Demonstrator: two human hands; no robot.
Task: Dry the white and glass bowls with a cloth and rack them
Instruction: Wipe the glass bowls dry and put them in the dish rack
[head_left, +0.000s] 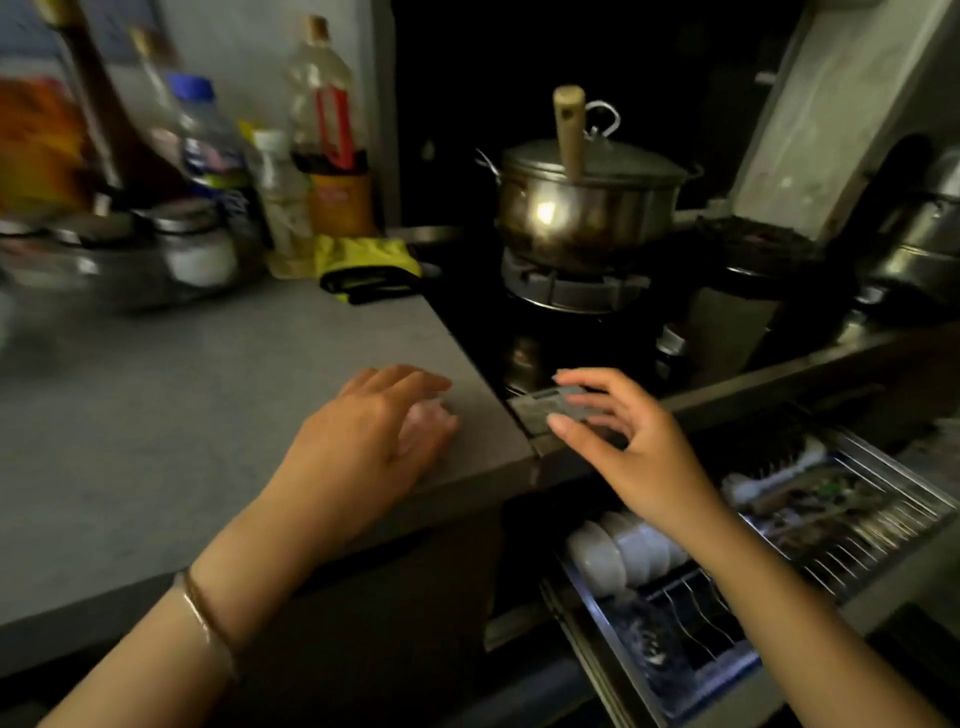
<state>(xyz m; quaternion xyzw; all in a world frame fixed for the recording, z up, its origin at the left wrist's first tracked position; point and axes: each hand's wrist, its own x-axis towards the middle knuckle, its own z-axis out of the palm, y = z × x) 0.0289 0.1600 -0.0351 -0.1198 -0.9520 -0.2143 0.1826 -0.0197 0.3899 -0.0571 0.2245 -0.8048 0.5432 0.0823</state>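
Note:
Several white bowls (621, 553) stand on edge in a pulled-out wire dish rack drawer (857, 540) below the counter at lower right. My left hand (374, 436) hovers over the grey counter's corner, fingers loosely curled, holding nothing. My right hand (623, 441) is spread open in the air above the drawer, near the stove's front edge, and is empty. A yellow cloth (369, 267) lies on the counter next to the stove. I see no glass bowl.
A lidded steel pot (587, 202) sits on the gas burner. Bottles and jars (280, 171) crowd the counter's back left. A steel bowl (93, 270) stands at far left. More cookware (914, 244) is at right. The grey counter (182, 415) stretches to the left.

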